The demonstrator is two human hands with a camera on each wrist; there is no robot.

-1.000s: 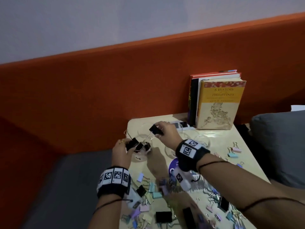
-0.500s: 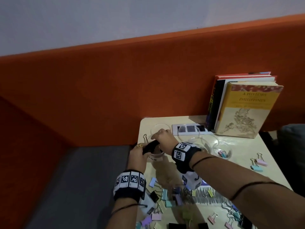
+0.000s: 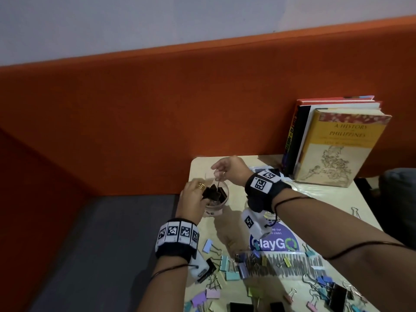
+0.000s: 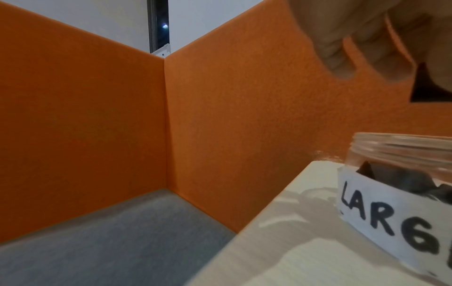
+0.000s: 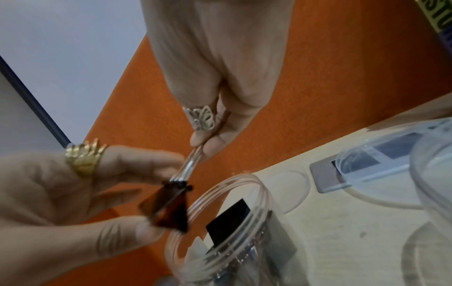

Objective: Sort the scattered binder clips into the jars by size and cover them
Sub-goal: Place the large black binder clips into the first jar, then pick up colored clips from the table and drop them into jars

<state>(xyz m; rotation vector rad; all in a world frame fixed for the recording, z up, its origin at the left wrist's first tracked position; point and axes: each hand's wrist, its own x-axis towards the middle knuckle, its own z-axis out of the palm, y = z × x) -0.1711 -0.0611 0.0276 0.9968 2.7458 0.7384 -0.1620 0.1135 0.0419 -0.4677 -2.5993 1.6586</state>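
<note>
A clear jar [image 3: 216,200] labelled LARGE [image 4: 391,218] stands at the table's far left corner with black clips inside [image 5: 229,220]. Just over its rim hangs a large black binder clip [image 5: 168,209] [image 3: 211,192]. My right hand [image 3: 227,170] [image 5: 208,143] pinches its wire handles from above. My left hand [image 3: 193,199] [image 5: 97,193] holds the clip's black body between thumb and fingers, at the jar's left side. Many scattered clips [image 3: 254,266] in pastel colours and black lie on the near part of the table.
Other clear jars and lids [image 5: 391,174] stand right of the LARGE jar. Books [image 3: 333,140] lean upright at the table's back right. An orange partition [image 3: 135,109] runs behind and to the left. The table's left edge [image 3: 189,176] drops to a grey seat [image 3: 112,244].
Both hands brought the black clip over the LARGE jar. My right hand has risen to pinch the wire handles. The head view shifted left and down.
</note>
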